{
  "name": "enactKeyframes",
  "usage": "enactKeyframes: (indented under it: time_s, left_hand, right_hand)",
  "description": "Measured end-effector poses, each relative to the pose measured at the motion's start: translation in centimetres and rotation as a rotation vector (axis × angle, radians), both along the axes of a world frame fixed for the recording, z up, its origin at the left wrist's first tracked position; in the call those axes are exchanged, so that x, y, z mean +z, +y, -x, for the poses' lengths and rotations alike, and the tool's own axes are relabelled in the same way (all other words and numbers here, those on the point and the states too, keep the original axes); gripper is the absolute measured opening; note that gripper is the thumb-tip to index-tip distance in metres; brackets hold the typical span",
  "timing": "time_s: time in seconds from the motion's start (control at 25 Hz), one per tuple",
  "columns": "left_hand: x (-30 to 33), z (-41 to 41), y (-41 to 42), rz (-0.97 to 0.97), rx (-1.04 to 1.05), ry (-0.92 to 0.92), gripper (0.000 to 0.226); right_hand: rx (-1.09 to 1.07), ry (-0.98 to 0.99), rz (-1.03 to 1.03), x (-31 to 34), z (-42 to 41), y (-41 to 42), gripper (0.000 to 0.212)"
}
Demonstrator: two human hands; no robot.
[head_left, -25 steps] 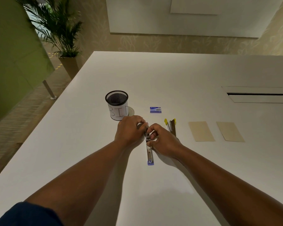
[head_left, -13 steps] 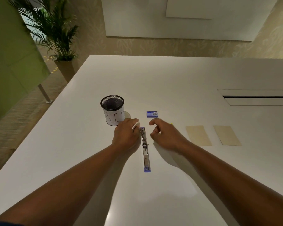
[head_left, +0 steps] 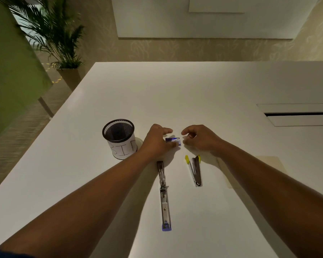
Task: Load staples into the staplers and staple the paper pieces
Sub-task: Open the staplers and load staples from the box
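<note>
Two staplers lie on the white desk [head_left: 213, 86]: a blue-tipped stapler [head_left: 164, 196], swung open flat and running lengthwise toward the viewer, and to its right, apart from it, a shorter yellow-tipped stapler [head_left: 195, 169], partly open. One small blue staple box [head_left: 173, 141] sits farther back on the desk, between the two hands. Left hand [head_left: 158, 141]: thumb and fingers pinch the box's left end. Right hand [head_left: 201, 138]: fingers loosely curled, holding nothing, just right of the box. One black mesh cup [head_left: 119, 137] with a lettered paper wrap stands left of the left hand. One tan paper piece [head_left: 268, 161] lies at right, partly hidden beneath the right forearm.
</note>
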State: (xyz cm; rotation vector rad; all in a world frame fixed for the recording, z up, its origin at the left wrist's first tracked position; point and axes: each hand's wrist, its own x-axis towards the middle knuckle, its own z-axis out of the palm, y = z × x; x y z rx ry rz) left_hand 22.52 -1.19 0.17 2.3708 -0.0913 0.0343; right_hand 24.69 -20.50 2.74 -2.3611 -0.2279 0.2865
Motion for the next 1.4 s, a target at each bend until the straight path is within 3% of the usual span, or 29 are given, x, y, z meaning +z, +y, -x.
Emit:
enactKeyframes:
  time_s: [0.16,0.32,0.6,0.84,1.04,1.24,1.4]
  left_hand:
    - [0.1,-0.8,0.1,-0.086,-0.092,-0.007,0.039]
    - [0.4,-0.9,0.5,-0.068,-0.051,0.033,0.035]
    - [0.5,-0.9,0.4,-0.075,-0.054,0.064,0.033]
    - [0.4,-0.4,0.5,-0.029,-0.049,0.055,0.03]
    - [-0.4,-0.2,1.0,0.018,-0.067,0.034,0.021]
    - [-0.8,0.0,1.1,0.022,-0.054,0.009,0.026]
    - [-0.9,0.0,1.1,0.017,-0.052,-0.005,0.028]
  right_hand:
    - [0.069,0.029,-0.045,-1.1,-0.9,0.2,0.033]
    - [0.11,0.002,0.0,-1.5,-1.3,0.4,0.039]
    - [0.094,-0.007,0.002,-1.6,-1.5,-0.2,0.024]
    - [0.103,0.032,-0.035,-1.4,-1.3,-0.4,0.03]
    - [0.076,0.022,-0.05,-1.6,-1.4,-0.3,0.016]
    - [0.011,0.075,-0.145,-1.3,-0.8,-0.3,0.019]
    - [0.044,0.029,-0.058,-1.5,-1.2,0.1,0.016]
